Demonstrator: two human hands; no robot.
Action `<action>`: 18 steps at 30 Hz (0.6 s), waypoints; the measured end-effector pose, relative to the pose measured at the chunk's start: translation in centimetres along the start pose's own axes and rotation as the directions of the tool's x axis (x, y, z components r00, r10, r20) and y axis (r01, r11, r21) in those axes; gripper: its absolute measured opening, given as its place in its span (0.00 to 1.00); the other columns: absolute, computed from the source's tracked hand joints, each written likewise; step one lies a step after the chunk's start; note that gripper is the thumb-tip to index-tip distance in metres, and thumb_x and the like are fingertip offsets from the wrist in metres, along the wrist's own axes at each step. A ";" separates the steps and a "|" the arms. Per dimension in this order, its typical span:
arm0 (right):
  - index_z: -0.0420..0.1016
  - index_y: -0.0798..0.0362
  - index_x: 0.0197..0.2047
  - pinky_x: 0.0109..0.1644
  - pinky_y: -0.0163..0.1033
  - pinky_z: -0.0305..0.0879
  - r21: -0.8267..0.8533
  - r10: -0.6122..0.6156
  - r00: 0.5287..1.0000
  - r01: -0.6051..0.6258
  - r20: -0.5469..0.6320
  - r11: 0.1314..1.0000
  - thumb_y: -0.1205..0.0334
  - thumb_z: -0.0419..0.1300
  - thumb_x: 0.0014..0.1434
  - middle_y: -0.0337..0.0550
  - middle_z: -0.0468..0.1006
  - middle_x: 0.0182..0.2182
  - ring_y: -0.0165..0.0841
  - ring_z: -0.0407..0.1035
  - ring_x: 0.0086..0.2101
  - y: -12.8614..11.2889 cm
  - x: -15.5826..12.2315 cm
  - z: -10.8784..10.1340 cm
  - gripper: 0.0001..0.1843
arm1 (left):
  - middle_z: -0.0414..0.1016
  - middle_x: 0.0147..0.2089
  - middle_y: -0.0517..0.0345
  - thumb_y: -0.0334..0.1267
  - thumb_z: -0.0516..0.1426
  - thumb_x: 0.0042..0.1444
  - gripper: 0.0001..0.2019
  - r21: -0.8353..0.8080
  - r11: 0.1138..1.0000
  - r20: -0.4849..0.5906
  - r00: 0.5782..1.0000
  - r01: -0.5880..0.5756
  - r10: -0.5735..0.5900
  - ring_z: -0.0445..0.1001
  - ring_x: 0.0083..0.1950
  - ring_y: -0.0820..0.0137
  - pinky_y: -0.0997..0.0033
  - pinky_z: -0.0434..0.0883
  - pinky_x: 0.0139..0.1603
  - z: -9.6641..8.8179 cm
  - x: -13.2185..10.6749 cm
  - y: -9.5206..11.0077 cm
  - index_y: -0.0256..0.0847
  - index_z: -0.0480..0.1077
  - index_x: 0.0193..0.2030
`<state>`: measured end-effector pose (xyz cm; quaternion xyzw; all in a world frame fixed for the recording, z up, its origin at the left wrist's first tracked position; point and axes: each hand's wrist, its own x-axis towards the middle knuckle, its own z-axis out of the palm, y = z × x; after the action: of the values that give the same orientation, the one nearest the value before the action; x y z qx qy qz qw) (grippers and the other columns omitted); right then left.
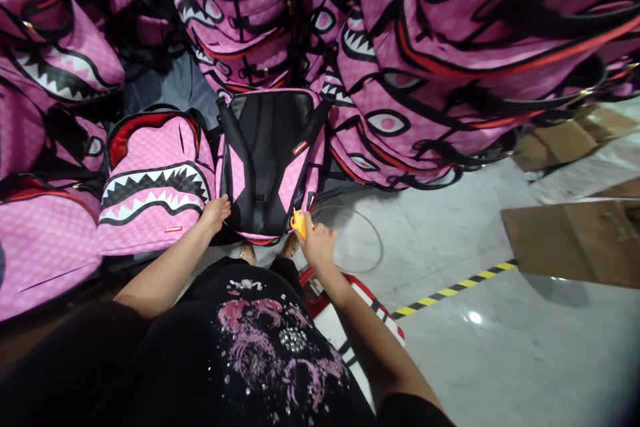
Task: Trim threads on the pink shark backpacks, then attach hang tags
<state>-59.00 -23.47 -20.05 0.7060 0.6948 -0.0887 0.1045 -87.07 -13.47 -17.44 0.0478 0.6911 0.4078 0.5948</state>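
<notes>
In front of me a pink and black backpack (260,160) lies with its black padded back and shoulder straps facing up. My left hand (218,212) is closed at its lower left edge, fingers pinching the side of the bag. At the lower right corner, my right hand (320,240) is closed around a small yellow tool (299,221) with a thin tip and a loop on one side. The tool's exact kind is hard to make out. Left of this bag, close to my left hand, another pink backpack (157,180) with a shark-mouth print shows its front.
Tall stacks of pink shark-print bags (395,80) rise behind and to the right. More bags (45,240) lie at the left. Cardboard pieces (575,240) and yellow-black floor tape (455,290) are on the right. A red-and-white bag (345,323) sits by my legs.
</notes>
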 end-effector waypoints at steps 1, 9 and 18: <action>0.50 0.57 0.70 0.51 0.48 0.49 0.035 0.022 0.999 -0.021 -0.034 0.999 0.47 0.46 0.68 0.56 0.71 0.42 0.42 0.66 0.41 -0.2 0.8 0.5 0.34 | 0.70 0.29 0.55 0.34 0.53 0.64 0.07 -0.009 1.000 0.028 0.999 0.019 -0.019 0.72 0.28 0.75 0.76 0.70 0.35 -0.1 0.0 0.2 0.35 0.67 0.35; 0.51 0.62 0.70 0.50 0.44 0.56 0.220 0.023 0.992 0.006 -0.128 0.975 0.49 0.47 0.67 0.55 0.70 0.44 0.41 0.64 0.43 0.3 1.4 0.9 0.35 | 0.77 0.30 0.53 0.50 0.57 0.60 0.16 -0.176 0.973 0.385 0.920 0.150 -0.072 0.78 0.36 0.64 0.62 0.76 0.45 0.2 -0.8 -0.2 0.36 0.70 0.40; 0.49 0.60 0.69 0.37 0.39 0.61 0.133 0.037 0.993 -0.052 0.116 0.990 0.57 0.44 0.69 0.54 0.76 0.40 0.38 0.72 0.35 0.3 3.0 -0.5 0.29 | 0.80 0.41 0.42 0.59 0.44 0.64 0.32 -0.148 0.960 0.620 0.778 0.239 -0.098 0.79 0.47 0.55 0.54 0.74 0.52 1.4 0.3 -0.4 0.33 0.69 0.57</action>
<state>-58.63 -20.45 -20.42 0.7206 0.6641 -0.1734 0.0976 -85.78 -12.82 -17.86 0.0479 0.4162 0.3889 0.8205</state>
